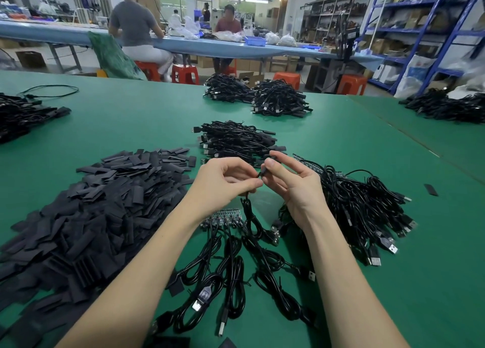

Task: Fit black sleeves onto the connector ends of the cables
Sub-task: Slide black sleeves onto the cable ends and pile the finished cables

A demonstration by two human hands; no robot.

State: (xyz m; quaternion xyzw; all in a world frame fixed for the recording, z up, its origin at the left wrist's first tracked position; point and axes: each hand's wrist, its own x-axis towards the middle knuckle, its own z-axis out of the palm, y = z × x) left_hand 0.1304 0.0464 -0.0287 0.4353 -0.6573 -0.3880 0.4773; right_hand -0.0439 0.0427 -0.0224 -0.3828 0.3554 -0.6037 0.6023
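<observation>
black sleeve between both hands' fingers

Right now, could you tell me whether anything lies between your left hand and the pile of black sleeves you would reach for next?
Nothing visible does. The left hand is up, pinching a small black piece together with the right hand. The pile of black sleeves lies just to its left on the green table, its near edge unblocked.

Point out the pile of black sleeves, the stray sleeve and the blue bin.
pile of black sleeves (pixel 99 198), head view, middle of heap.
stray sleeve (pixel 431 189), head view, its flat face.
blue bin (pixel 254 41), head view, front wall.
</observation>
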